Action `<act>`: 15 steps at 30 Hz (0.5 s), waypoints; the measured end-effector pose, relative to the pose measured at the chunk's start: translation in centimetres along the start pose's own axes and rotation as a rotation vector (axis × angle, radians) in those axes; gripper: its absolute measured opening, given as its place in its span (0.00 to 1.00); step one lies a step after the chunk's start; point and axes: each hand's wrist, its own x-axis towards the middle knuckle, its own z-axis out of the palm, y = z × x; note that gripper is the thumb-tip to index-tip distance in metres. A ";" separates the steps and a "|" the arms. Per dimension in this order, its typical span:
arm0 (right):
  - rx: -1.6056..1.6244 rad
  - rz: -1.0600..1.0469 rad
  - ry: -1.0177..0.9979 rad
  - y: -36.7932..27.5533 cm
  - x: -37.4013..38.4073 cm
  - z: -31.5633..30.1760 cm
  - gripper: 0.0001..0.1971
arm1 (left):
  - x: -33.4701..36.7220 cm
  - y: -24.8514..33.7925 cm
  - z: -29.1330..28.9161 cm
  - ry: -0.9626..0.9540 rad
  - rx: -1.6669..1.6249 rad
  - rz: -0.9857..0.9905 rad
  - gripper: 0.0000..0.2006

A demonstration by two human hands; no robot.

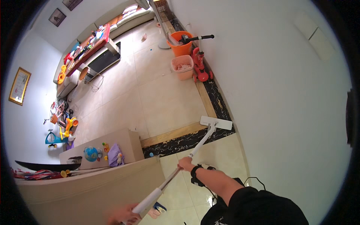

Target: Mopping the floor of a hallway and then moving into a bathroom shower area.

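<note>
A white flat mop (224, 124) reaches diagonally across the view, its rectangular head lying on the black marbled border strip close to the right wall. My right hand (185, 164) is closed around the middle of its pole, with a black band on the wrist. Lower left, my left hand (126, 214) grips the thicker white upper part of the handle; it is slightly blurred. Below the pole, part of my foot in a dark blue slipper (160, 207) shows on the tiles.
A low partition (93, 187) at the left bears a globe (90, 153) and a purple bag (115, 155). Along the right wall stand a red scooter (201, 67), a pink bin (182, 67) and an orange bucket (180, 44). Ride-on toys (68, 125) and a cluttered table (90, 47) are farther left.
</note>
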 end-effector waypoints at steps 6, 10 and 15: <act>-1.535 -0.484 0.081 6.3 3.0 -2.6 0.16 | 5.5 -7.4 3.4 -0.017 -0.356 0.123 0.21; -1.484 -0.420 0.379 11.9 3.5 -2.9 0.18 | 5.8 -9.1 7.1 -0.016 -0.642 0.043 0.16; -1.068 -0.270 0.398 10.5 -1.0 -4.1 0.25 | 10.4 -15.6 10.3 -0.262 -0.928 -0.242 0.25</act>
